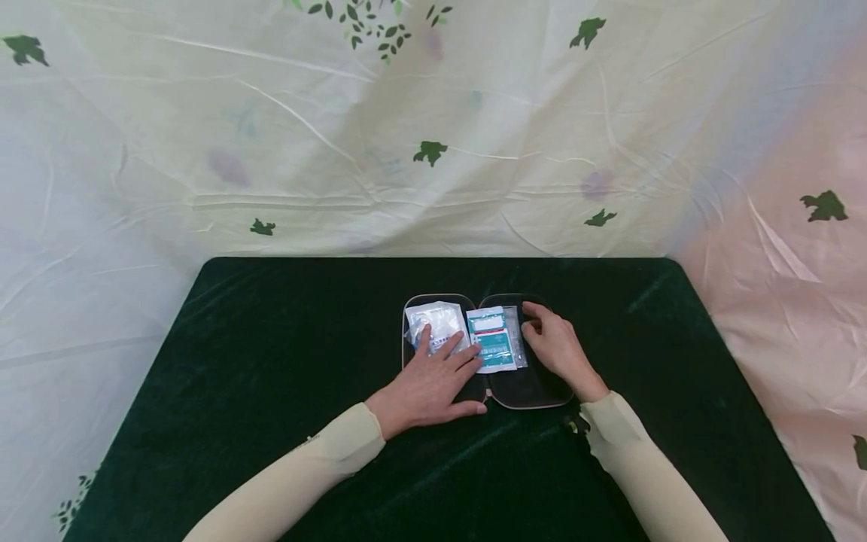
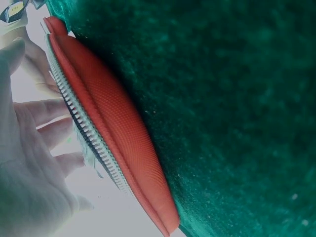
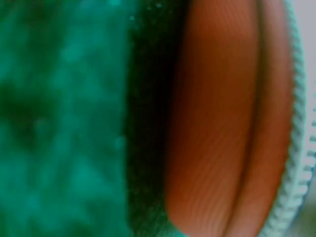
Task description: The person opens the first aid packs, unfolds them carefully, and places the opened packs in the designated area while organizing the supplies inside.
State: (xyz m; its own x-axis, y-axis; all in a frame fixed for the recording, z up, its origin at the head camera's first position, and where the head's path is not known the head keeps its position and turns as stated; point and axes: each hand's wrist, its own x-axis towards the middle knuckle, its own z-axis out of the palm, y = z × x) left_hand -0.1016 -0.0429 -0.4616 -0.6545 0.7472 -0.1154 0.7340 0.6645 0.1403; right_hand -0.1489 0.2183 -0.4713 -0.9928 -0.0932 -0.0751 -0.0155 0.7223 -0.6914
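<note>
An unzipped case [image 1: 535, 388] lies spread flat, dark inside; the left wrist view shows its red outer shell [image 2: 116, 118] and toothed zipper [image 2: 86, 121]. Its left half holds a white packet [image 1: 440, 320]. A teal-and-white packet [image 1: 492, 342] lies over a clear sleeve [image 1: 518, 342] toward the right half. My left hand [image 1: 433, 380] spreads its straight fingers over the left half, fingertips on the white packet and at the teal packet's edge. My right hand [image 1: 558, 342] lies over the right half, fingers slightly bent beside the sleeve, with nothing seen between thumb and forefinger.
Dark green velvet cloth [image 1: 284, 361] covers the table under the case. Pale leaf-printed sheets [image 1: 488, 196] hang behind it and at both sides. A small dark item [image 1: 576, 427] sits by the right cuff.
</note>
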